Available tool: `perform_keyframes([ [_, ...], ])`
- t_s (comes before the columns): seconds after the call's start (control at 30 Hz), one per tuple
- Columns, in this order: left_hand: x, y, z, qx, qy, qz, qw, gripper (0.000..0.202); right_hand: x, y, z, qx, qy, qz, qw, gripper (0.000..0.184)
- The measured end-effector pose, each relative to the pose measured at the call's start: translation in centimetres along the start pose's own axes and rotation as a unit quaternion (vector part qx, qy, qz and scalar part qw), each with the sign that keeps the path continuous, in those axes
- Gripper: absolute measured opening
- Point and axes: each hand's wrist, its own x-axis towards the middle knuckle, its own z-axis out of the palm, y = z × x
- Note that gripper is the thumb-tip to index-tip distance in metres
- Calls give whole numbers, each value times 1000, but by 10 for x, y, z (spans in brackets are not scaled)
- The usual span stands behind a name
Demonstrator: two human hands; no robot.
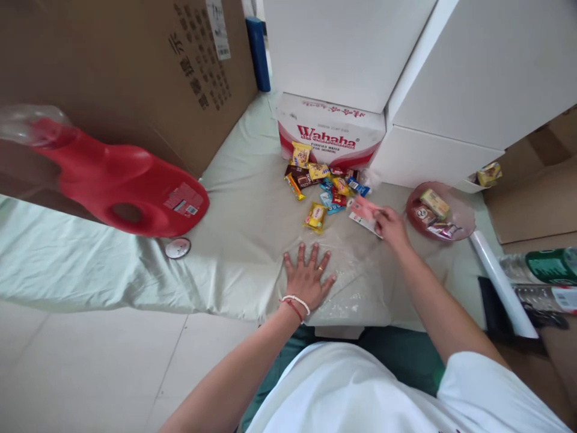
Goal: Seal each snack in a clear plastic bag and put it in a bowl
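My left hand [309, 279] lies flat with fingers spread on a clear plastic bag [356, 279] on the cloth. My right hand [391, 227] pinches a small pink packet [364, 208], slightly blurred, at the right edge of a pile of wrapped snacks [319, 171]. Under the packet a flat white piece [366, 224] shows in part. A yellow snack packet [315, 217] lies apart from the pile, just beyond my left fingertips. To the right of my right hand is a translucent pink bowl [464, 221] with several wrapped snacks inside.
A Wahaha water carton [331, 129] stands behind the pile, against white cabinets [333, 48]. At the left are a red detergent bottle [135, 186], a round lid [177, 248] and a big cardboard box [135, 78]. Plastic bottles [552, 266] and a white roll [505, 285] lie right.
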Motion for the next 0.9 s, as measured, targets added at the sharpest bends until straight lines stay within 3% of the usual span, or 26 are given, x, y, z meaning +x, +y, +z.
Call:
perform_keyframes([
  [0.07,0,0,-1,-2,-4,-1,1000,70,-31,5,-27,103,-53,53,992,44],
  [0.13,1,-1,-1,-1,-3,-1,1000,70,-62,8,-35,156,-118,102,975,45],
  [0.23,1,-1,2,6,6,0,1000,65,-95,15,-14,168,-208,149,952,47],
  [0.3,1,-1,4,16,14,-3,1000,61,-104,23,7,138,-237,160,948,49],
  [0.43,1,-2,5,39,20,-13,999,60,-106,43,20,82,-213,155,961,49],
  [0.67,0,-20,-4,70,-2,5,998,64,-114,60,-16,74,-164,152,972,44],
  [0.9,1,-28,-4,70,5,-5,998,77,-121,42,-35,83,-119,130,981,44],
])
